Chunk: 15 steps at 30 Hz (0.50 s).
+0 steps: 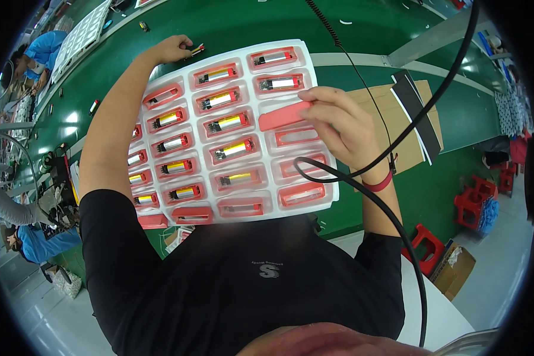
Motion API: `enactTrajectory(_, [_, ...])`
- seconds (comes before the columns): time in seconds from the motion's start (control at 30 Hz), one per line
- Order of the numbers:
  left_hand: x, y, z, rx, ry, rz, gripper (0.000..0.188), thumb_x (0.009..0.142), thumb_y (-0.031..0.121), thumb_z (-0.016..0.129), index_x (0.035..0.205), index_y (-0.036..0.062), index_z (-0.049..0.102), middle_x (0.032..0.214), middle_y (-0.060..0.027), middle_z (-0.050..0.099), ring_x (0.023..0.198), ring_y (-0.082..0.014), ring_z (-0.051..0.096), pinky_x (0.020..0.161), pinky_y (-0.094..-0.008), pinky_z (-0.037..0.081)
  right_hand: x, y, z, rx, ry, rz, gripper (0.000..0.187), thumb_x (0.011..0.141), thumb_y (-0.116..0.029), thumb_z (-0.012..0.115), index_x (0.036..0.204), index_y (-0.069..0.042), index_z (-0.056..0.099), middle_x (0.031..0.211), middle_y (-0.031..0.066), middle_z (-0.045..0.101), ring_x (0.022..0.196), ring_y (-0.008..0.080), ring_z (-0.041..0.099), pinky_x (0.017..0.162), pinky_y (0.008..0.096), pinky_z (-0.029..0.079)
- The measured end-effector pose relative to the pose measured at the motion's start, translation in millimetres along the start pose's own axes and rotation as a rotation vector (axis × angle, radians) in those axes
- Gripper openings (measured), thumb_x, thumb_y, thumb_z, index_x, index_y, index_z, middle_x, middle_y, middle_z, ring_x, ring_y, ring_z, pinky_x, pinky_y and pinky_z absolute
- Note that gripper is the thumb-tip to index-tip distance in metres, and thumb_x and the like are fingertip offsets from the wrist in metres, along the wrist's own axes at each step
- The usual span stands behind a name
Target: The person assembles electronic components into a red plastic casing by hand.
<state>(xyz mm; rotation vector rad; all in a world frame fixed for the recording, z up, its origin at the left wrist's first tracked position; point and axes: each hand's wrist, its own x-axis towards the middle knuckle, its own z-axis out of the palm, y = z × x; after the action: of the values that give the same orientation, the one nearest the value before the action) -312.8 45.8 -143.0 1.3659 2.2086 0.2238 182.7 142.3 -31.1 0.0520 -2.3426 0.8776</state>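
My right hand [342, 121] grips a pink plastic shell [280, 116] between thumb and fingers, holding it over the right column of a white tray [187, 136]. Beyond the tray's far edge, my left hand [173, 48] has its fingers curled on a small battery assembly [197, 50] with a red end, at the green bench. Pink shells lie in the tray's pockets. Many hold a silver or yellow battery assembly, such as this one [228, 123]; others, like the shell at the lower right [301, 194], show no battery inside.
A black cable [397, 222] loops across the tray's right side. Cardboard [362, 98] and a black strip [418, 115] lie right of the tray. Loose small parts [143, 26] dot the green bench [231, 24]. Red stools [424, 246] stand at right; people in blue [44, 47] sit at left.
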Motion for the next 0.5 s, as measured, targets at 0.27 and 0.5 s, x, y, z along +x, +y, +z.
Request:
enactTrajectory(0.27, [0, 10, 1, 0.12, -0.014, 0.153, 0.03, 0.089, 0.021, 0.074, 0.112, 0.0026, 0.068, 0.098, -0.0093, 0.069, 0.09, -0.0221, 0.065, 0.08, -0.0357, 0.052, -26, 11, 15, -0.077, 0.12, -0.139, 0.026, 0.079, 0.014, 0.072, 0.099, -0.002, 0.069, 0.124, 0.0169, 0.068, 0.11, 0.0321, 0.072, 0.088, 0.0359, 0.06])
enactTrajectory(0.5, [-27, 12, -31, 0.035, 0.157, 0.163, 0.028, 0.093, 0.02, 0.072, 0.114, 0.0018, 0.068, 0.094, -0.0093, 0.071, 0.086, -0.02, 0.067, 0.079, -0.0336, 0.053, -17, 15, 21, -0.065, 0.218, -0.055, 0.019, 0.078, 0.006, 0.077, 0.092, -0.003, 0.07, 0.115, 0.0127, 0.073, 0.091, 0.025, 0.073, 0.075, 0.0315, 0.059])
